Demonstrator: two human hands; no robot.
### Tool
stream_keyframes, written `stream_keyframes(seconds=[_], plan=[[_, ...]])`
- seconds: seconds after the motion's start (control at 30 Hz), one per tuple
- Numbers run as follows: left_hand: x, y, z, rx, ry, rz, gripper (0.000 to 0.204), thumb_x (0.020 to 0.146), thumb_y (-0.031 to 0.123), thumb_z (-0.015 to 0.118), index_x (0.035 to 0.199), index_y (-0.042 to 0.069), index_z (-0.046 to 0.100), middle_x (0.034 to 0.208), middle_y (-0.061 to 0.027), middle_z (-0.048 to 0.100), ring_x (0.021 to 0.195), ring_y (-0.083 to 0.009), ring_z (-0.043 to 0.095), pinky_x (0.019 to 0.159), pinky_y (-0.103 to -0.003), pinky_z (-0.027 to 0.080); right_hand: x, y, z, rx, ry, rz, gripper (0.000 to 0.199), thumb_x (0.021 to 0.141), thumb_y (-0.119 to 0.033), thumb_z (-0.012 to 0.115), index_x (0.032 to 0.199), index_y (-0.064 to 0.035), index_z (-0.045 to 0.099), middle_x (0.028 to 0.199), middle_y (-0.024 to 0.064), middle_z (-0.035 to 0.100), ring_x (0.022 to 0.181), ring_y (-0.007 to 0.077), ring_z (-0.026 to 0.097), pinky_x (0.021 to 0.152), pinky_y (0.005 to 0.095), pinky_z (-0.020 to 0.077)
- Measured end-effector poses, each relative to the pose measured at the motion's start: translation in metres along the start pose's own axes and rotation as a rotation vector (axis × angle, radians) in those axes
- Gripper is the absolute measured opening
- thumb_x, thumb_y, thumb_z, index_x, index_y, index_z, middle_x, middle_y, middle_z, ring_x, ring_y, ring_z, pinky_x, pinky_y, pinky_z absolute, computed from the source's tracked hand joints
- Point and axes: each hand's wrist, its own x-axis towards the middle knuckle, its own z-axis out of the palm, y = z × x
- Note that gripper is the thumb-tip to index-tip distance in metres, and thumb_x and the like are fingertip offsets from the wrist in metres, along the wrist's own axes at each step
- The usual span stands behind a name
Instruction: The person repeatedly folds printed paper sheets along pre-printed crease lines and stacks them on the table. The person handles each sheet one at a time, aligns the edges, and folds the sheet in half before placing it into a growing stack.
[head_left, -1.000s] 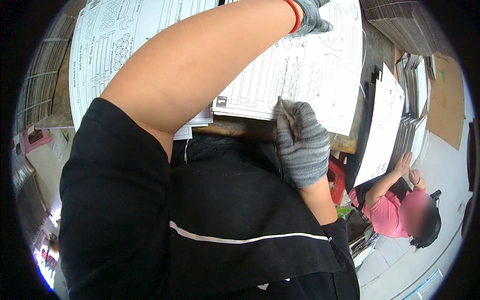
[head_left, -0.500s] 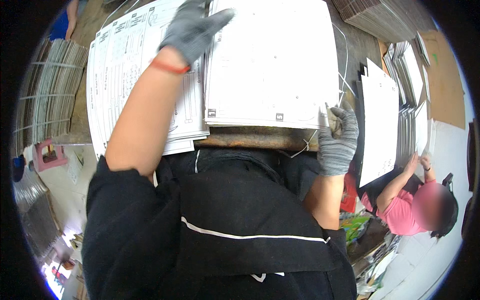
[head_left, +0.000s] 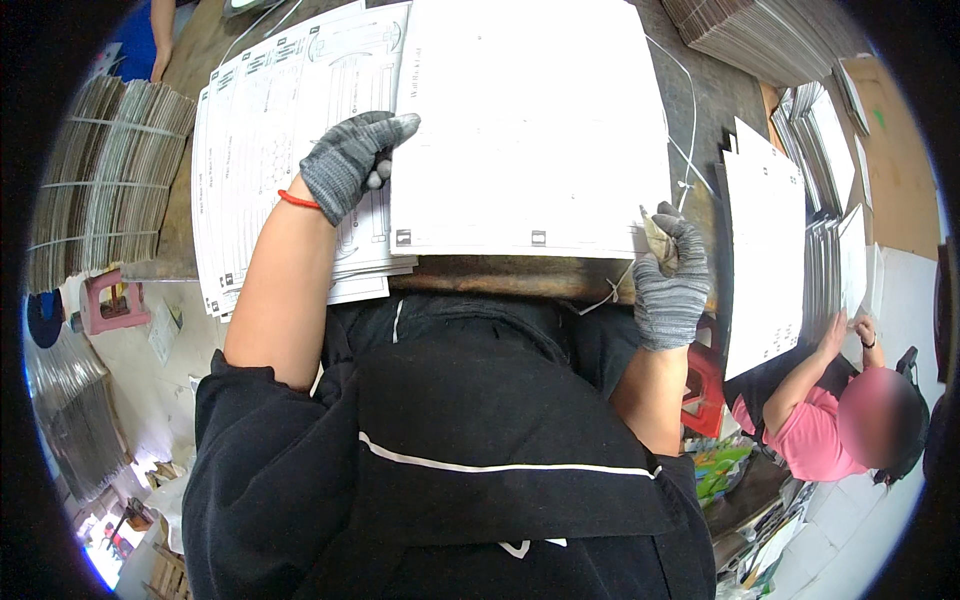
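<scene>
Left hand (head_left: 350,165) pinches the white sheet stack (head_left: 530,120) at the surface's near edge; right hand (head_left: 670,275) grips its corner.

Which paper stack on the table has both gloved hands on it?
The middle stack, blank side up: left hand at its left edge, right hand at its lower right corner. The other stacks lie to either side.

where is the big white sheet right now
In the head view, the big white sheet lies top centre on the table, between the left hand and right hand.
</scene>
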Motion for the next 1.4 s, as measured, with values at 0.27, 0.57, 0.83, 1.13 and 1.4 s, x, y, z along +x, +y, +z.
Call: stream_keyframes(seconds=[0.27,0.57,0.83,1.13,1.4], plan=[[-0.016,-0.014,-0.052,0.037,0.24,0.129,0.05,0.084,0.031,0.076,0.121,0.0,0.062,0.1,-0.0076,0.067,0.09,-0.0149,0.06,0.081,-0.028,0.05,-0.006,0.01,0.004,-0.207,0.036,-0.173,0.035,0.073,0.004,0.06,0.107,-0.0038,0.062,0.123,0.016,0.061,0.119,0.0333,0.052,0.108,0.0446,0.0375],[-0.032,-0.12,-0.293,0.257,0.691,0.069,0.046,0.092,0.025,0.067,0.128,-0.002,0.058,0.119,-0.0127,0.065,0.106,-0.0185,0.06,0.095,-0.03,0.045,-0.008,0.018,0.013,-0.081,0.073,-0.133,0.03,0.077,0.004,0.063,0.106,-0.0009,0.062,0.126,0.0175,0.059,0.12,0.0309,0.053,0.108,0.0428,0.038],[-0.034,0.006,-0.142,0.977,0.805,0.486,0.066,0.087,0.032,0.073,0.138,-0.001,0.048,0.136,-0.0205,0.054,0.128,-0.0299,0.051,0.107,-0.037,0.039,-0.001,0.005,0.007,-0.075,0.11,-0.207,0.033,0.081,0.004,0.061,0.113,0.0007,0.059,0.125,0.0168,0.058,0.118,0.0284,0.056,0.105,0.0408,0.0426],[0.09,0.101,0.107,1.242,0.043,0.959,0.083,0.087,0.065,0.05,0.146,0.009,0.041,0.153,-0.0215,0.034,0.142,-0.0364,0.031,0.117,-0.043,0.024,0.032,-0.076,0.072,-0.167,-0.333,0.074,0.028,0.089,-0.011,0.066,0.115,-0.0008,0.063,0.096,0.0166,0.07,0.089,0.022,0.069,0.081,0.0319,0.0532],[0.088,0.09,0.117,1.371,-0.042,0.729,0.078,0.092,0.064,0.04,0.151,0.013,0.034,0.159,-0.015,0.027,0.146,-0.0295,0.025,0.119,-0.045,0.015,0.033,-0.064,0.093,-0.225,-0.209,-0.024,0.018,0.09,-0.013,0.065,0.103,-0.0011,0.065,0.088,0.0165,0.071,0.081,0.0264,0.071,0.076,0.0335,0.0542]])
